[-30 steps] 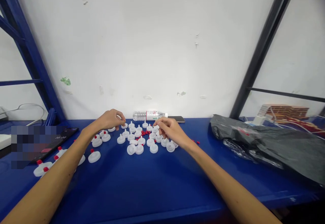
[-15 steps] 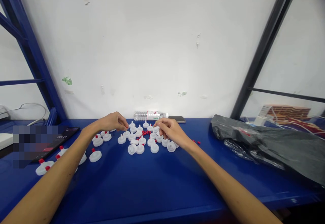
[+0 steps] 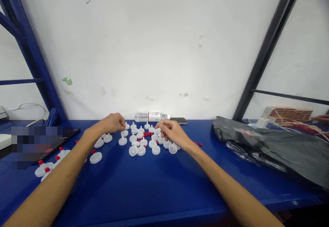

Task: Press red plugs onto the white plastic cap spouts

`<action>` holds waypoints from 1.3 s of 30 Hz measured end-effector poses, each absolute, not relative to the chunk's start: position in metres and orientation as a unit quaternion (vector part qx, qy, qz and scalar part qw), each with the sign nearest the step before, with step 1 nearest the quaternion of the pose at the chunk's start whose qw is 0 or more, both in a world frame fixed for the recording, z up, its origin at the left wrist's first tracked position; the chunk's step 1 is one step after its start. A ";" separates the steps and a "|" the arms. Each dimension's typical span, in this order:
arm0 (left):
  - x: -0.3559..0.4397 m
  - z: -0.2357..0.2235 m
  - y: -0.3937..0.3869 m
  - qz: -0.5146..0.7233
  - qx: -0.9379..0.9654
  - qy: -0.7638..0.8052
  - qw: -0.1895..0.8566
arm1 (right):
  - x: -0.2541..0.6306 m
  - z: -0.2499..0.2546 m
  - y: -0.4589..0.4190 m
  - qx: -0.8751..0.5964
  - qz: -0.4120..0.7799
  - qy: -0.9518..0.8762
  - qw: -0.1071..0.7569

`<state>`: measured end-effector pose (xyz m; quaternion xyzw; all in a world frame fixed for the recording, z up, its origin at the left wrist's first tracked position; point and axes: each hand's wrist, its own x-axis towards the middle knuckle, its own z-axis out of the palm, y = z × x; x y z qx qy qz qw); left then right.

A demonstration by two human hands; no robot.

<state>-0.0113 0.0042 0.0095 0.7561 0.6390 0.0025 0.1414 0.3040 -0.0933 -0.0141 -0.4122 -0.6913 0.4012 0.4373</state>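
My left hand [image 3: 115, 122] is closed in a pinch at the left edge of a cluster of white nozzle caps [image 3: 141, 151]. Just under its fingertips is one white nozzle cap [image 3: 125, 133], gripped by its top. Over the cluster's right side, my right hand [image 3: 171, 131] has its thumb and index finger pressed together; whatever they hold is too small to make out. Small red tips [image 3: 147, 134] lie loose among the white caps. To the left, several nozzle caps [image 3: 96, 157] wear red tips, some partly hidden by my left forearm.
A clear plastic bottle [image 3: 151, 116] lies along the wall, beside a phone [image 3: 179, 121]. Grey plastic bags [image 3: 264, 144] cover the table's right side. A dark tablet [image 3: 58, 144] lies at the left. Part of another person's hand [image 3: 321, 118] shows at the far right.
My left hand has moved slightly left, taking a white nozzle cap up from the cluster's edge. The right hand has stayed almost still. Another person's hand has appeared at the far right.
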 end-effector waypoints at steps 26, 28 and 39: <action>-0.017 0.002 0.001 -0.029 0.713 0.700 0.020 | 0.310 -0.034 -0.088 -0.474 0.015 -0.850 0.227; -0.016 0.001 0.000 -0.033 0.710 0.704 0.011 | 0.310 -0.035 -0.087 -0.474 0.010 -0.853 0.217; 0.000 0.031 -0.028 0.013 0.709 0.704 -0.051 | 0.305 -0.032 -0.092 -0.478 0.012 -0.859 0.185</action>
